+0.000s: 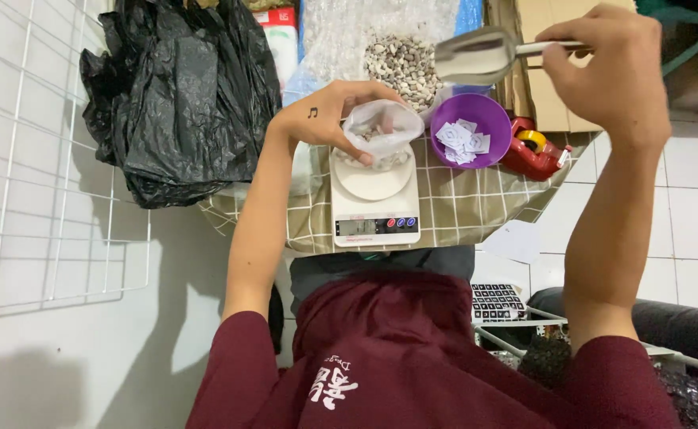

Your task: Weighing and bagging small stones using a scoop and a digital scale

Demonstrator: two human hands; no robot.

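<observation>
Checked cloth (476,208) on tiled floor; L hand (329,119) grip grasping small bag (382,127) on scale (374,208), R hand (603,67) clenched on scoop (476,56)

One white kitchen scale (374,208); one metal scoop (476,54); one small clear bag (382,127); one purple bowl (471,129); one red tape dispenser (533,151); one black plastic bag (180,95); two hands.

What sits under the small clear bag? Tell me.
The white scale is under the bag, which the left hand holds open. The bag hides part of the scale's round platform.
</observation>
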